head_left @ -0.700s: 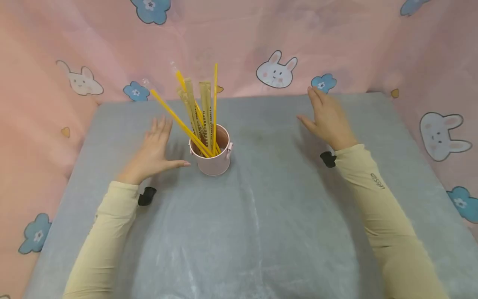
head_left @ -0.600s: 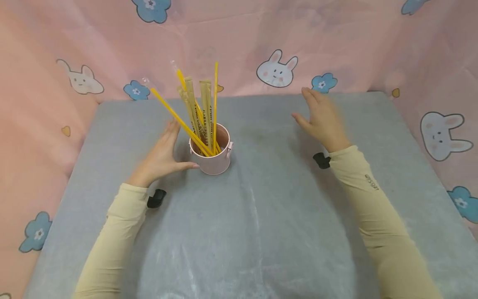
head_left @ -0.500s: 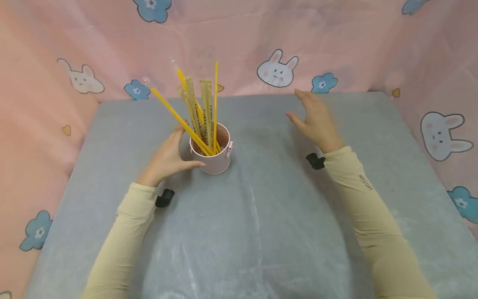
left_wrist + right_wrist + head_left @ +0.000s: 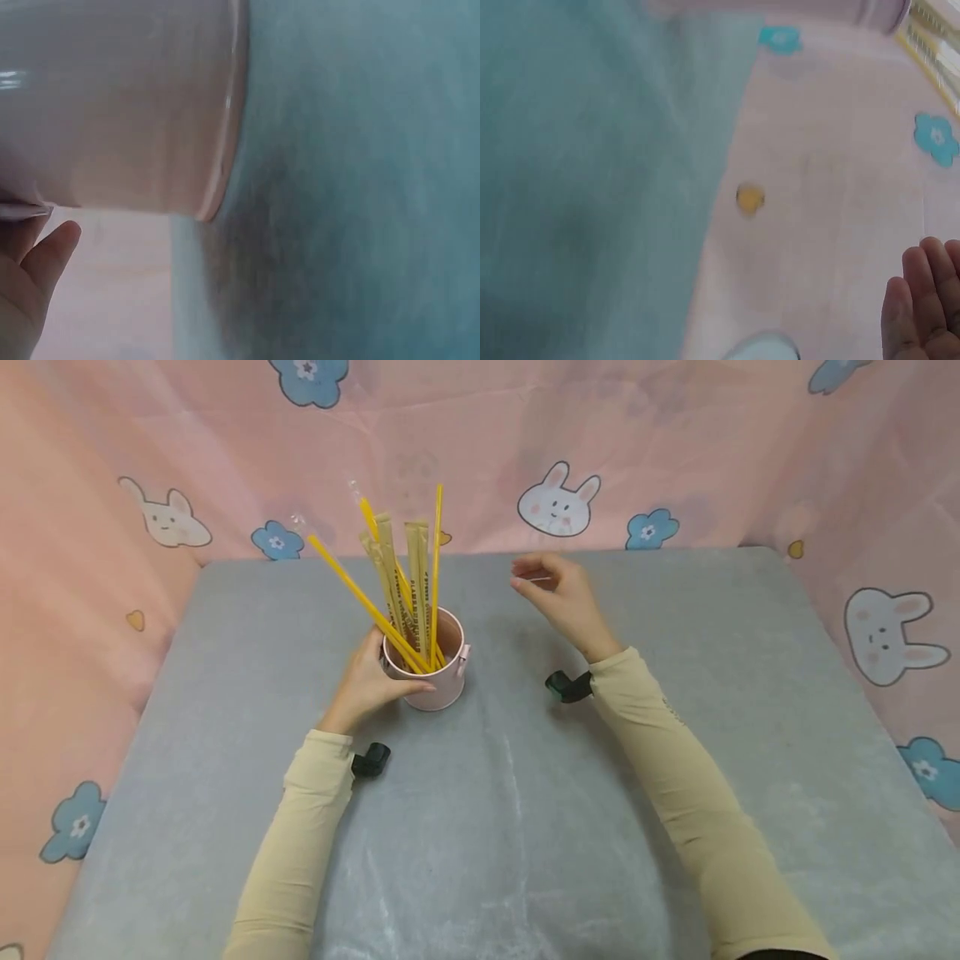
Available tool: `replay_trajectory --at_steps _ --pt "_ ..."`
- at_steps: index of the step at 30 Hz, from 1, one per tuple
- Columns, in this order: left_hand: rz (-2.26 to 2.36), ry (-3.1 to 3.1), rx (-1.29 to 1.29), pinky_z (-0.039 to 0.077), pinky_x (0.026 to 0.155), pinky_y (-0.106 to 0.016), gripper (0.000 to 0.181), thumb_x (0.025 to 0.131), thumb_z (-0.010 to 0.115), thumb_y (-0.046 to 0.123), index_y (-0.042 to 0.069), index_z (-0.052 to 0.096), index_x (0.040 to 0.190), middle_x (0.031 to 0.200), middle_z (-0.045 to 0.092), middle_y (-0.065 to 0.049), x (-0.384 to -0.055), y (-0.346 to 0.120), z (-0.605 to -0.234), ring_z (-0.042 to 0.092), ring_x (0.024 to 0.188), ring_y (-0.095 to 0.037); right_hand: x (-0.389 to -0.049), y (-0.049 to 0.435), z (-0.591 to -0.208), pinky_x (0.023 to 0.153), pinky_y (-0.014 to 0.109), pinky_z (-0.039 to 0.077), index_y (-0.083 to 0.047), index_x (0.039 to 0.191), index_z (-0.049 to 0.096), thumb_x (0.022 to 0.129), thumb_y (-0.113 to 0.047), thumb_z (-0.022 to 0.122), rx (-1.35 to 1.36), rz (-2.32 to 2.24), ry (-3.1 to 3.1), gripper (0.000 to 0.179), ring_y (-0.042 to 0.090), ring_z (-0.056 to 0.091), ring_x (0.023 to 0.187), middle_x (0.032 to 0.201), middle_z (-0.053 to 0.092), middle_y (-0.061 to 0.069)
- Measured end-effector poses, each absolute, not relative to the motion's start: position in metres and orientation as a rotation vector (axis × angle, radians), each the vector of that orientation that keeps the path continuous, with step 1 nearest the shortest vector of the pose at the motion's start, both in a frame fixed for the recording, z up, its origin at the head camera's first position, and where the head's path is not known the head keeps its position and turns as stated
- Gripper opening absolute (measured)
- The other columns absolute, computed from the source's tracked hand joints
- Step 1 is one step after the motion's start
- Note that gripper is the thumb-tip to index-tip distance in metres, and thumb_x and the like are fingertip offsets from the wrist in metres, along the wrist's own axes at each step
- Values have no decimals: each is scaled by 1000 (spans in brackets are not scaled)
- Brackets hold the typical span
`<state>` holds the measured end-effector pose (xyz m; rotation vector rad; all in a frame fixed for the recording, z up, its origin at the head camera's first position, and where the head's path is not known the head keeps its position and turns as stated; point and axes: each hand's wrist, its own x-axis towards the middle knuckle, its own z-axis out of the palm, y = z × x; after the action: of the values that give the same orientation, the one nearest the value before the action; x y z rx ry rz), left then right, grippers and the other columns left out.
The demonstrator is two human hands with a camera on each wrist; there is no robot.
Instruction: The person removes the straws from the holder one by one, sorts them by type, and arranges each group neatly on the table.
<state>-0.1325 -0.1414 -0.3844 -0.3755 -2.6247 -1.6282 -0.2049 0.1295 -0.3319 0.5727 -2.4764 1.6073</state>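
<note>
A small pink pail (image 4: 435, 692) stands upright on the grey cloth and holds several straws (image 4: 412, 581), some bare yellow in clear wrap and some in printed paper sleeves. My left hand (image 4: 362, 685) is round the pail's left side, thumb across its front and fingers partly hidden behind it. In the left wrist view, fingertips (image 4: 56, 251) show beside the pail's wall (image 4: 112, 105). My right hand (image 4: 566, 602) is in the air to the right of the straws, fingers slightly bent and thumb near them, holding nothing. Its fingers (image 4: 930, 296) look fairly straight in the right wrist view.
Grey cloth (image 4: 480, 860) covers the table. A pink curtain (image 4: 480, 435) with rabbits and blue flowers rises behind the table and at both sides. A black wrist camera (image 4: 371, 761) sits at the left cuff, another black camera (image 4: 567, 687) at the right.
My left hand has moved right, from beside the pail to a hold round it. The right hand has come left toward the straws, its fingers and thumb drawing closer together. The pail has barely moved.
</note>
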Motion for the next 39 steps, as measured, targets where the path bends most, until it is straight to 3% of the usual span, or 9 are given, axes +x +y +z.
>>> replay_trajectory --at_steps 5,13,24,29,33,39 --pt "-1768 -2500 -379 31 109 -37 86 57 89 0 -1 44 129 128 52 -15 -132 -141 -388 45 123 -26 -209 95 -334 82 27 50 4 110 65 90 -11 65 581 1798 -2492 25 18 62 91 105 67 16" --pt "-1732 -2500 -390 37 104 -40 82 59 90 8 1 47 128 124 55 -12 -135 -138 -388 49 118 -25 -213 63 -337 83 33 51 5 104 67 89 -9 65 644 1952 -2524 20 20 63 88 101 68 14" --pt "-1776 -2431 -407 39 103 -34 82 59 89 1 -2 47 129 124 55 -16 -133 -137 -392 50 117 -26 -214 49 -338 85 39 51 7 94 68 87 -4 67 570 2130 -2462 13 29 63 87 89 68 12" --pt "-1757 -2436 -359 37 105 -34 85 60 89 4 0 45 133 127 54 -15 -134 -139 -391 49 120 -25 -216 49 -332 80 33 52 9 92 67 87 -2 66 588 2186 -2382 11 25 62 82 85 67 10" --pt "-1754 -2444 -338 37 105 -34 85 60 89 5 0 46 133 126 54 -15 -135 -140 -390 49 119 -25 -216 53 -329 82 34 53 12 91 64 86 2 65 570 2239 -2304 11 18 63 80 83 66 7" --pt "-1744 -2462 -348 36 106 -36 85 61 89 6 0 45 133 126 53 -16 -137 -140 -391 48 120 -26 -215 60 -326 85 36 53 12 92 64 86 4 64 543 2267 -2227 10 19 64 80 83 67 6"
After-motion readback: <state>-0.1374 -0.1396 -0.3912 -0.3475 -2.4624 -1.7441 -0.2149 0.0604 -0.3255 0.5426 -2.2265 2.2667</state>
